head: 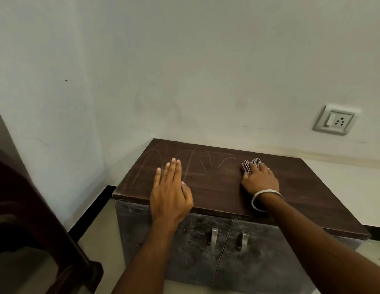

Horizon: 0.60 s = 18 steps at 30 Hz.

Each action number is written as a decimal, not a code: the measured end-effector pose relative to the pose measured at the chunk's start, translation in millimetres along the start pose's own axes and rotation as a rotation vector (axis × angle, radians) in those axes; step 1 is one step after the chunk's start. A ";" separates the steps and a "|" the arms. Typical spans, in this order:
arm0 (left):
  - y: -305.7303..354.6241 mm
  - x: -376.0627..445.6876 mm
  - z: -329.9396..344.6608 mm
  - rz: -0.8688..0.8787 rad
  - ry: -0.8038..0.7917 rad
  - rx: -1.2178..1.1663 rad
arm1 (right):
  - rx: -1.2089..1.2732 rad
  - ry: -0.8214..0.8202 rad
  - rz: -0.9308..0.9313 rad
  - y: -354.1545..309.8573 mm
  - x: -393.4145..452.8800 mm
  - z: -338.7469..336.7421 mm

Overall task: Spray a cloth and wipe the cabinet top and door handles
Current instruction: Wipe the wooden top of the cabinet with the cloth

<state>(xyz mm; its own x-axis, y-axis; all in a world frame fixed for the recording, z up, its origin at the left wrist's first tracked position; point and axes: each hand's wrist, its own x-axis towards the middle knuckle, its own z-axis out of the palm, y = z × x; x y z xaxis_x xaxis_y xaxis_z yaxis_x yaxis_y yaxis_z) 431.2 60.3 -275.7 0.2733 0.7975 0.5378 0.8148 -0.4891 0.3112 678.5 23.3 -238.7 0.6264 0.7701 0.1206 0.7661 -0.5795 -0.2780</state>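
Two hands lay on the cabinet top [216, 187], one of them on the cloth [248, 165].

The right hand [260, 179] pressed the checked cloth down near the top's back edge, fingers curled over it, its bunched end showing just past the fingertips. The left hand [171, 194] rested flat toward the front left, fingers straight and close together, holding nothing. Pale arcs marked the wood between them. Below, two handles [214, 236] stood side by side on the doors.

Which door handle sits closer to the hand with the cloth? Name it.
The right-door handle, on the cabinet's right-hand door. It hangs nearer below the right hand pressing the cloth; the left-door handle sits further toward the flat left hand.
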 end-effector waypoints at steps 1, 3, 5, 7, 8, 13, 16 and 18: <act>0.0 -0.3 0.0 -0.001 0.009 -0.001 | -0.002 0.008 0.003 -5.8 -0.2 1.9; 0.4 -0.9 -0.2 0.001 0.022 -0.004 | 0.003 0.010 -0.022 -22.4 0.0 7.2; 0.4 -0.8 -0.2 0.002 0.023 -0.006 | 0.006 -0.006 -0.086 -46.6 0.0 14.4; 0.3 -0.8 -0.1 0.002 0.027 -0.009 | 0.012 -0.024 -0.167 -74.5 -1.9 23.6; 0.4 -1.0 -0.1 0.003 0.027 -0.009 | 0.014 -0.030 -0.204 -87.0 -3.6 27.9; -1.2 -0.4 0.8 0.008 0.025 -0.011 | 0.026 -0.046 -0.283 -99.7 -1.5 36.3; -1.4 -0.7 1.4 0.010 0.033 -0.019 | 0.015 -0.052 -0.253 -75.6 11.2 26.9; -1.8 -0.8 2.2 0.007 0.029 -0.024 | -0.003 -0.041 -0.190 -52.3 23.0 18.5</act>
<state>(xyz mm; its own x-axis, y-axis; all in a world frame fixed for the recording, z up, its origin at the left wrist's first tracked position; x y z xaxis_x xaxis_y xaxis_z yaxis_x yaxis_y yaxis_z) 430.7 61.3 -278.4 0.2642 0.7836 0.5624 0.8003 -0.5035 0.3256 650.2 76.3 -239.0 0.4637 0.8762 0.1316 0.8706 -0.4231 -0.2510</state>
